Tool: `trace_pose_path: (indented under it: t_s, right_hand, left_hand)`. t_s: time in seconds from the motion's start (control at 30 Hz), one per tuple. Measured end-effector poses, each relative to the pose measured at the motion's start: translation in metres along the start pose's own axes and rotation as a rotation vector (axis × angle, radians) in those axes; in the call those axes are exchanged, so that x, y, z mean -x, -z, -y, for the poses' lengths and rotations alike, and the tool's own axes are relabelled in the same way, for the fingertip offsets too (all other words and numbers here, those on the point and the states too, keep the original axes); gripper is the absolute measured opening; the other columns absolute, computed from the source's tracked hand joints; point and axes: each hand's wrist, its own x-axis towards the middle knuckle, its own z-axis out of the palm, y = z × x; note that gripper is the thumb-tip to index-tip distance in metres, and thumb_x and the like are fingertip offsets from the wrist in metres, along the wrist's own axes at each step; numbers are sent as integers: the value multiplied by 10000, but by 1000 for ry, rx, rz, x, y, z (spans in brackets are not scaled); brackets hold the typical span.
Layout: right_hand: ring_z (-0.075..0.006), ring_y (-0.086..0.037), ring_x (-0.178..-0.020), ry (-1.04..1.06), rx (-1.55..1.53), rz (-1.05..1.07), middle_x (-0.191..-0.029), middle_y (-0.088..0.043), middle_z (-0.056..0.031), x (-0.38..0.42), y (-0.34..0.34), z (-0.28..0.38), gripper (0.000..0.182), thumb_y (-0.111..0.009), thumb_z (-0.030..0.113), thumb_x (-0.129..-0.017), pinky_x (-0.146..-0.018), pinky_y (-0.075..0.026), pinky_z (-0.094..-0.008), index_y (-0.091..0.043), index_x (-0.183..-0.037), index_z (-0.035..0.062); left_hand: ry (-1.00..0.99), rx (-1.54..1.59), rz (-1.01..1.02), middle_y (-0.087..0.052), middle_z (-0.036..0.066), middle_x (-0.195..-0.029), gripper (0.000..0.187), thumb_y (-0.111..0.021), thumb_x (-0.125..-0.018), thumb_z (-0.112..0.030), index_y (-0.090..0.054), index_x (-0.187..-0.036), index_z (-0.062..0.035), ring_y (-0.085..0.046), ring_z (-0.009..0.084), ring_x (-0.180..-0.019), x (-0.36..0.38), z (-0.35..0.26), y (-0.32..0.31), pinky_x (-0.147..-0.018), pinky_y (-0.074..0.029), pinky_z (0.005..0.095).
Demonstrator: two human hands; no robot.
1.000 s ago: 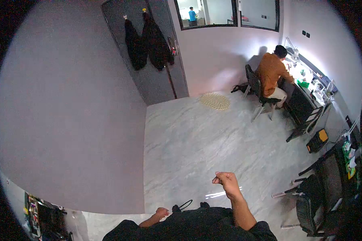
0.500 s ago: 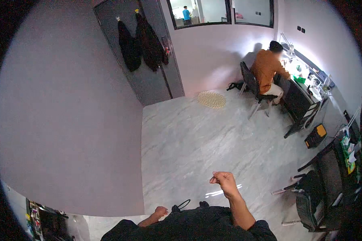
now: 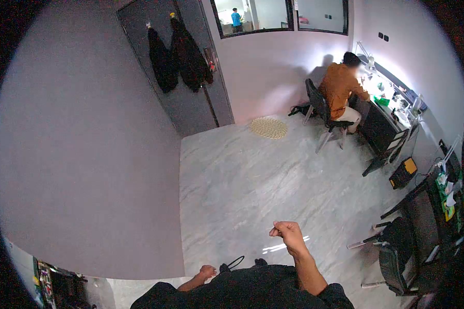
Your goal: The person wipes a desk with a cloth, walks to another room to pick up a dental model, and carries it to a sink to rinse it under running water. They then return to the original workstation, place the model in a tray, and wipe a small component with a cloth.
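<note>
My right hand [image 3: 288, 236] is raised in front of my body with its fingers curled together and the thumb pressed against them. Whatever may be inside that grip is hidden. Low at my left side hangs my left hand [image 3: 207, 271], small in view, its fingers loosely bent and no object visible in it. A thin black loop [image 3: 236, 262] shows just past the front of my dark clothing, between the two hands and apart from both.
Pale marbled floor [image 3: 232, 190] stretches ahead, with a round woven mat [image 3: 268, 127] near the grey door [image 3: 198, 31]. A person in a brown top [image 3: 338, 87] sits at a lit workbench [image 3: 384, 100]. An unoccupied chair [image 3: 394, 262] stands right; a plain wall [image 3: 87, 154] rises left.
The room has shifted slightly left in view as my head turned a little. Both hands keep nearly the same pose. The seated person stays at the bench.
</note>
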Motion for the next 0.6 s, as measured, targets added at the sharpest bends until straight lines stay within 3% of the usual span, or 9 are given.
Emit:
trace_pose_path:
  t_s: [0.17, 0.6]
  right_hand:
    - [-172, -642, -683, 4, 4, -1, -710, -676, -109, 2, -4, 2, 338, -596, 173, -961, -695, -516, -303, -658, -673, 8]
    - [-177, -640, -692, 9, -8, 42, -713, -674, -109, 1, -12, -3, 338, -593, 182, -964, -719, -521, -321, -666, -690, -2]
  left_hand:
    - [-57, -93, 23, -732, 51, -929, 242, -584, -928, -209, -669, -1122, -92, -705, 172, -800, 5, -1, 5, -674, -530, 331]
    - [-80, 63, -62, -738, 44, -886, 189, -606, -928, -255, -718, -909, -105, -713, 175, -749, 8, 19, -4, -636, -519, 360]
